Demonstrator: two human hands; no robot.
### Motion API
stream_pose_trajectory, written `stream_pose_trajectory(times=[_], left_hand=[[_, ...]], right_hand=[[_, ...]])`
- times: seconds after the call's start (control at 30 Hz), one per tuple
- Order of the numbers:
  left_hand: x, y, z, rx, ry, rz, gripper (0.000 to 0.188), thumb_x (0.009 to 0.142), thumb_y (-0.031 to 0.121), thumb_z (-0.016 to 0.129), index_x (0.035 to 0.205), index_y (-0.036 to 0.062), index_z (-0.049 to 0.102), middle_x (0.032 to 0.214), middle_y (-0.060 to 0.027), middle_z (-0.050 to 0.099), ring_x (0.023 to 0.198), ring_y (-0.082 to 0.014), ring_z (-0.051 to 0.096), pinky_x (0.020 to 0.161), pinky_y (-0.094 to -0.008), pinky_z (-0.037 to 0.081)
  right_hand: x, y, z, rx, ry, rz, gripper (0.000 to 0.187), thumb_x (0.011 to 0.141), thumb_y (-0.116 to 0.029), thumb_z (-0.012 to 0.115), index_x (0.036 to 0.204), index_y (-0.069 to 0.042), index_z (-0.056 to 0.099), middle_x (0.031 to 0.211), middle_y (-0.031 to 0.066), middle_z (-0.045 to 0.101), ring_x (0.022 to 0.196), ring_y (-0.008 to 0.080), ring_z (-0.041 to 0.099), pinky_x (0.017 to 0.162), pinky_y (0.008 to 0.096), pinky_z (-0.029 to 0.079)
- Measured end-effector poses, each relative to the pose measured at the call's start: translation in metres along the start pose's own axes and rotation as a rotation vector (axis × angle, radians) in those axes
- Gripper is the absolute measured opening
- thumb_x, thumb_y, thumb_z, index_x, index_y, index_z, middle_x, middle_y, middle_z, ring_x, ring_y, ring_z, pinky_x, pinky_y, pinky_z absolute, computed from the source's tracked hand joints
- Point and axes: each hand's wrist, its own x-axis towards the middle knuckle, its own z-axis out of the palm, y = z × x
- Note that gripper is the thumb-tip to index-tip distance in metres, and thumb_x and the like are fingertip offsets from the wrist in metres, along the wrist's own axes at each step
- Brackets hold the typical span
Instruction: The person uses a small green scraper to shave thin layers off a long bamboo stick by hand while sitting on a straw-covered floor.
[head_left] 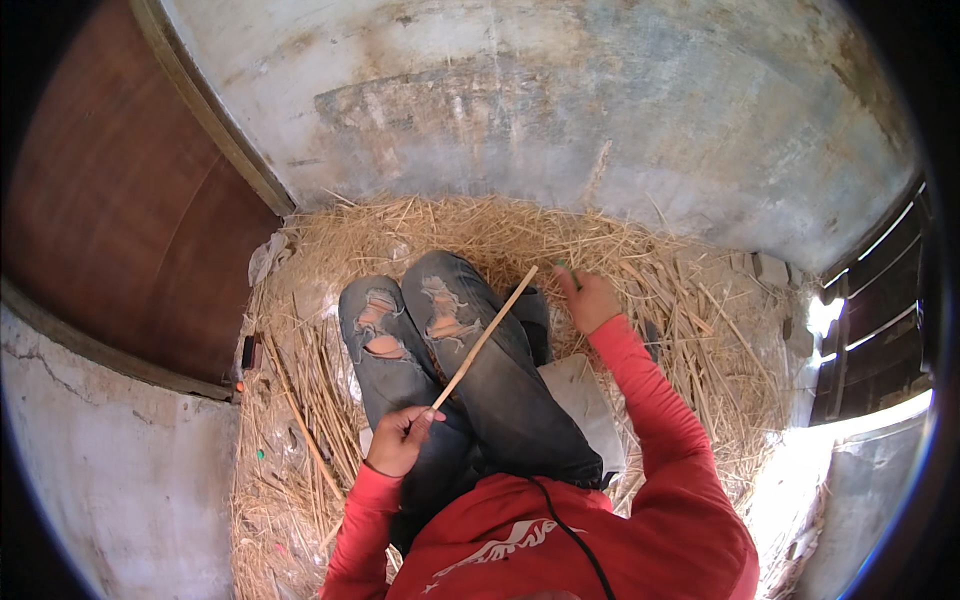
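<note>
My left hand [399, 437] grips one end of a pale cane stick [487, 335] between thumb and fingers. The stick slants up and to the right across my thighs, its far end free in the air beyond my knee. My right hand [590, 301] is just right of that far end, apart from it. Its fingers are partly curled, with a small green bit [560, 265] at their tips; what they hold is too small to make out. Below both hands are my legs in torn dark jeans [500, 385].
Loose straw [450, 215] covers the ground by the wall [560, 110]. Piles of cut canes [690, 320] lie to the right, and more canes [320, 440] to the left. A brown door panel [120, 200] is at left, dark slats [880, 310] at right. Some bricks [770, 270] sit near the slats.
</note>
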Motion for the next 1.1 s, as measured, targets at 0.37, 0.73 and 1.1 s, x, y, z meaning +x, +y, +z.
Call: stream_pose_trajectory(times=[0.37,0.73,1.1], left_hand=[[0.029,0.004,0.023,-0.398,-0.180,-0.101,0.030,0.110,0.024,0.054,0.107,-0.0017,0.069,0.058,0.0085,0.037,0.046,-0.0031,0.030,0.044,-0.0234,0.022],[0.030,0.004,0.023,-0.459,-0.186,-0.149,0.031,0.111,0.025,0.052,0.106,-0.0023,0.067,0.059,0.0078,0.038,0.046,-0.0032,0.031,0.042,-0.0229,0.022],[0.023,0.001,0.012,-0.370,-0.210,-0.204,0.031,0.110,0.026,0.054,0.105,-0.0001,0.069,0.062,0.0075,0.042,0.051,-0.0027,0.036,0.047,-0.0213,0.026]], right_hand=[[-0.019,-0.014,0.022,-0.147,-0.076,-0.137,0.061,0.101,-0.060,0.054,0.084,-0.003,0.070,0.067,0.0243,0.065,0.071,0.0449,0.068,0.066,0.0543,0.054],[-0.017,-0.021,0.023,-0.273,-0.094,-0.283,0.062,0.100,-0.063,0.052,0.085,-0.006,0.070,0.069,0.0211,0.068,0.069,0.0435,0.070,0.065,0.0538,0.056],[0.010,0.011,-0.015,-0.010,0.044,-0.027,0.072,0.100,-0.068,0.049,0.096,0.000,0.073,0.075,0.0291,0.066,0.076,0.0475,0.068,0.072,0.0541,0.053]])
